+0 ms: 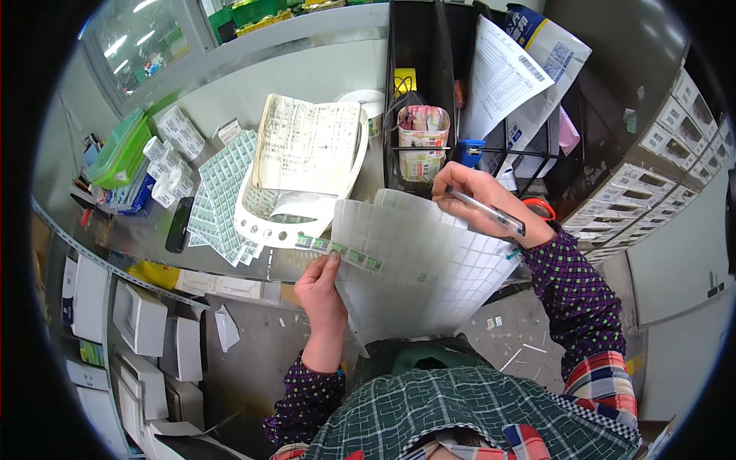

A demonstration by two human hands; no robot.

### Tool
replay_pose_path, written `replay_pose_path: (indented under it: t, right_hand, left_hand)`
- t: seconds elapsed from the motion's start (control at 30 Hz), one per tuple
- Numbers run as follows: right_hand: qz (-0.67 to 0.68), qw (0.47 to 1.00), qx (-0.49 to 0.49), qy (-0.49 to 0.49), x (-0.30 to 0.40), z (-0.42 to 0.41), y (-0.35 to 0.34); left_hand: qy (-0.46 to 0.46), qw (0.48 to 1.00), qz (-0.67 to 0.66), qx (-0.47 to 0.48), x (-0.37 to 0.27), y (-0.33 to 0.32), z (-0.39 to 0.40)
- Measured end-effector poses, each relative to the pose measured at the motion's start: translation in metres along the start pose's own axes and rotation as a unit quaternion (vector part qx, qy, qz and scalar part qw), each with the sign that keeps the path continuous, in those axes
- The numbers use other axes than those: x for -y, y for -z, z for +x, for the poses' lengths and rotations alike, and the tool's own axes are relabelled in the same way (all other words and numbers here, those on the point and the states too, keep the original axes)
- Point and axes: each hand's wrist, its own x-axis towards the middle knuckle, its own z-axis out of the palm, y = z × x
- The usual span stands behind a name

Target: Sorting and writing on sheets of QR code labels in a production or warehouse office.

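Observation:
My left hand (323, 293) pinches a short strip of green-and-white printed labels (355, 257) between thumb and fingers. The strip lies across translucent backing sheets (397, 287), which bear a grid of lines and hang over the table edge towards my lap. A clear-barrelled pen (489, 211) rests in my right hand (480, 198), slanting back towards the wrist. That hand's fingertips are at the upper edge of the sheets; whether they grip the paper is hidden. Left of the sheets stands a white plastic basket (265, 233) with an open handwritten notebook (307, 144) on top.
Fanned green label sheets (227, 198), a black phone (180, 224) and white label rolls (181, 132) lie to the left. A black file rack (422, 34) stands behind, holding papers and a patterned pouch (424, 141). Small drawers (624, 201) rise at right.

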Motion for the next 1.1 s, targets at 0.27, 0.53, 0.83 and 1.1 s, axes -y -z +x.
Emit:
replay_pose_path:
  t: [0.27,0.53,0.83,1.1]
  right_hand:
    - [-0.083,0.992,0.064,0.066,0.002,-0.012,-0.011]
    - [-0.321,0.878,-0.105,0.339,0.12,-0.03,0.081]
    - [-0.396,0.774,0.089,0.486,0.114,-0.128,-0.022]
    - [-0.388,0.796,0.043,0.463,0.066,-0.148,-0.074]
  left_hand:
    - [-0.003,1.0,0.026,-0.016,0.0,-0.01,0.001]
    - [-0.149,0.986,-0.008,0.072,-0.094,0.005,0.002]
    - [-0.444,0.89,0.1,0.022,-0.152,-0.021,0.005]
    - [-0.62,0.614,0.373,0.316,-0.086,-0.076,0.0]
